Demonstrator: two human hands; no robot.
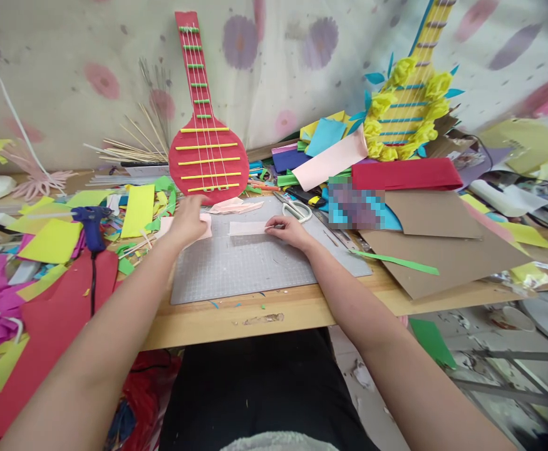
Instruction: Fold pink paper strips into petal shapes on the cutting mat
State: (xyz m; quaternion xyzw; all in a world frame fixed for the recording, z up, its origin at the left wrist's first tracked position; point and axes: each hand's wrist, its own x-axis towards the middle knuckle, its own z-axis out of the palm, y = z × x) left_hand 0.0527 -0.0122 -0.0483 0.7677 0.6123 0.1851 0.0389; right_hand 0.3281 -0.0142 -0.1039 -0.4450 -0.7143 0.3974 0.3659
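My right hand (pixel 289 232) pinches the right end of a pale pink paper strip (pixel 247 228), which lies low over the grey cutting mat (pixel 236 269). My left hand (pixel 188 220) is at the mat's left side, over another pale pink paper piece (pixel 205 227); the back of the hand hides most of its fingers, so its grip is unclear. Cut pale pink pieces (pixel 236 206) lie just beyond, between the hands. Behind them leans a red paper lute (pixel 208 168) with yellow and green bars and white strings. White-handled scissors (pixel 297 212) rest beyond my right hand.
A blue glue gun (pixel 93 228) stands at left among yellow and magenta paper scraps. Brown cardboard sheets (pixel 443 257) and a dark red folded strip (pixel 408 175) lie at right. A yellow flower-trimmed paper instrument (pixel 405 113) leans behind. The wooden table edge (pixel 255 319) is close to my body.
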